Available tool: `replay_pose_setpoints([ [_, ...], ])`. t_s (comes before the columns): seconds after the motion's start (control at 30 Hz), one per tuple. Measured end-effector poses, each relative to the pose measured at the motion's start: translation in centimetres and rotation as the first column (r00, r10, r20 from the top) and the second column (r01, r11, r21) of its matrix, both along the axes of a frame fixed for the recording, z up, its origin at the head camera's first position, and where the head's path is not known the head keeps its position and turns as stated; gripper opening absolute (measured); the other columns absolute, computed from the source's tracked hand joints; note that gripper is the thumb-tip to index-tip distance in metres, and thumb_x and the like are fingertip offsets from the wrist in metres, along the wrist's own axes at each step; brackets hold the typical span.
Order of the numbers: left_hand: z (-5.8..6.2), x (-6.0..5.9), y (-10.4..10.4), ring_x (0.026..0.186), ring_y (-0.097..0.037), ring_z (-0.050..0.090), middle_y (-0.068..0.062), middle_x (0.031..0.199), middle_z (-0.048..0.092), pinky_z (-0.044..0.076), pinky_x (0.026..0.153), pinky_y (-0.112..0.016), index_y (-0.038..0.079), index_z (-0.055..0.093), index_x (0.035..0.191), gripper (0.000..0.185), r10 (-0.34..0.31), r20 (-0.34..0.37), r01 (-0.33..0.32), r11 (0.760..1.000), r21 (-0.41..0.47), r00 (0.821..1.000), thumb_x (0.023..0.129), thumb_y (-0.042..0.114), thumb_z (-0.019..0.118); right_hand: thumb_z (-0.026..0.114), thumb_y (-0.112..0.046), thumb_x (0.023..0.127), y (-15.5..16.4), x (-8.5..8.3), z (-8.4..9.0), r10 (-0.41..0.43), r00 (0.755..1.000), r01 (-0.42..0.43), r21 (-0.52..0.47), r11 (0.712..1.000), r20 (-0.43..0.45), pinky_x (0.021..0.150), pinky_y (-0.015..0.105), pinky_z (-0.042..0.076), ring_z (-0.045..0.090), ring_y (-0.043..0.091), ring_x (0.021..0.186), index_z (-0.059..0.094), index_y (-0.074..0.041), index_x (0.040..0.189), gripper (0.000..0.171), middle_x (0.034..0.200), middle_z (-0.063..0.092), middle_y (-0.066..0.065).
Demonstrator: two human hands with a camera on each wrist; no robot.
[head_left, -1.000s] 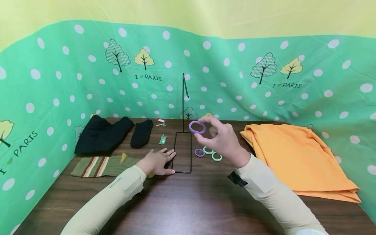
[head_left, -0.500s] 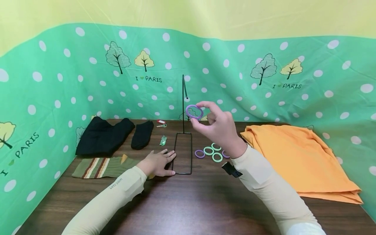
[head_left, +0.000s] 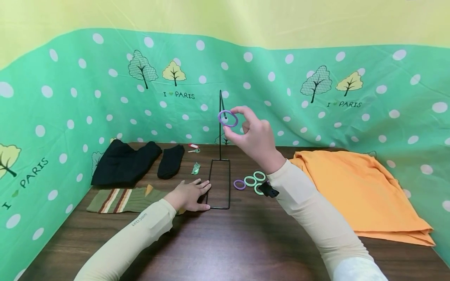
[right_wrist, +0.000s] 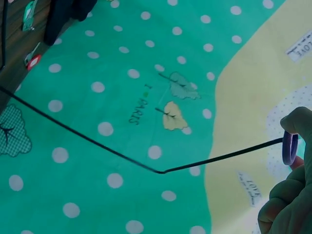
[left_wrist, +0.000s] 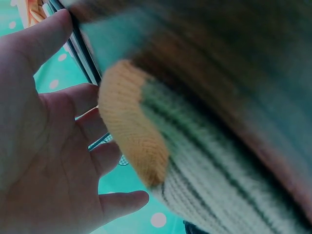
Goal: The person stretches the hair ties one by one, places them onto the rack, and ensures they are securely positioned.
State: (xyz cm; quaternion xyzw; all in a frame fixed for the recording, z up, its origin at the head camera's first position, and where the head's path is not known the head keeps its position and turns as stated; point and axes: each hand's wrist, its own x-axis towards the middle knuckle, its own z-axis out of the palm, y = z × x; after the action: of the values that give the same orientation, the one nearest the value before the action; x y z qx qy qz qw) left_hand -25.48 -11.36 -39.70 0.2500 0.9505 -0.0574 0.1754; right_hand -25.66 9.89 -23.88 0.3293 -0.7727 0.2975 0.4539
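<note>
- Our right hand (head_left: 258, 140) pinches a purple ring (head_left: 227, 118) between thumb and forefinger, raised well above the table (head_left: 225, 242).
- The ring sits at the hooked tip of the wire stand (head_left: 220, 156); in the right wrist view the wire's end meets the ring (right_wrist: 289, 147).
- Our left hand (head_left: 190, 194) lies flat with straight fingers, holding nothing, touching the stand's base frame.
- A striped sock (head_left: 123, 199) lies just beside that hand.
- Loose rings (head_left: 250, 182) rest on the table right of the base, near an orange cloth (head_left: 358, 187).
</note>
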Motion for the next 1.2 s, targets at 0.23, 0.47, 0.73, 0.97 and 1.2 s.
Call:
replay_pose_setpoints([
  [0.23,0.0,0.0,0.1,0.144,-0.018,0.013,0.011,0.155,0.015,0.020,0.108,-0.060,0.027,0.020,0.149,0.080,-0.001,-0.004,0.001,1.000,0.002,1.000,0.084,0.067,0.044,0.068,-0.024,0.080,-0.3,-1.7,0.1,-0.075,0.992,0.072,0.029,0.997,0.103,0.037,0.024,0.019,0.025,0.010,0.036,0.058,-0.007,0.110,0.036,0.044,0.031,-0.003],
  [0.47,0.0,0.0,0.2,0.144,-0.019,0.014,0.010,0.155,0.015,0.019,0.108,-0.060,0.026,0.020,0.149,0.080,-0.005,-0.001,0.005,1.000,0.018,1.000,0.084,0.066,0.045,0.068,-0.029,0.081,-0.4,-2.8,-0.3,-0.129,0.971,0.123,0.043,0.991,0.202,0.037,0.025,0.020,0.025,0.012,0.037,0.056,-0.011,0.114,0.040,0.045,0.030,-0.003],
  [0.73,-0.1,0.0,0.1,0.144,-0.018,0.014,0.011,0.155,0.015,0.020,0.108,-0.060,0.026,0.021,0.149,0.080,-0.002,-0.002,0.002,1.000,0.010,1.000,0.084,0.067,0.045,0.072,-0.033,0.078,-0.1,-2.8,-0.9,-0.148,0.959,0.139,0.051,0.989,0.242,0.039,0.024,0.017,0.021,0.011,0.037,0.054,-0.009,0.120,0.052,0.044,0.027,-0.004],
  [0.97,-0.2,0.1,0.0,0.144,-0.017,0.013,0.012,0.155,0.014,0.019,0.108,-0.060,0.027,0.020,0.149,0.080,0.003,0.001,-0.003,1.000,0.004,1.000,0.084,0.067,0.045,0.075,-0.031,0.076,0.6,-2.4,-1.8,-0.101,0.947,0.108,-0.004,0.994,0.306,0.038,0.024,0.019,0.024,0.012,0.036,0.055,-0.008,0.120,0.054,0.043,0.027,-0.004],
  [1.2,-0.2,0.1,0.0,0.144,-0.018,0.013,0.012,0.155,0.015,0.019,0.108,-0.060,0.027,0.020,0.149,0.080,0.006,-0.001,-0.006,1.000,0.011,1.000,0.084,0.067,0.045,0.075,-0.037,0.076,1.5,-2.1,-3.1,-0.156,0.909,0.162,0.018,0.987,0.387,0.038,0.024,0.020,0.023,0.013,0.037,0.055,-0.012,0.123,0.057,0.044,0.026,-0.005],
])
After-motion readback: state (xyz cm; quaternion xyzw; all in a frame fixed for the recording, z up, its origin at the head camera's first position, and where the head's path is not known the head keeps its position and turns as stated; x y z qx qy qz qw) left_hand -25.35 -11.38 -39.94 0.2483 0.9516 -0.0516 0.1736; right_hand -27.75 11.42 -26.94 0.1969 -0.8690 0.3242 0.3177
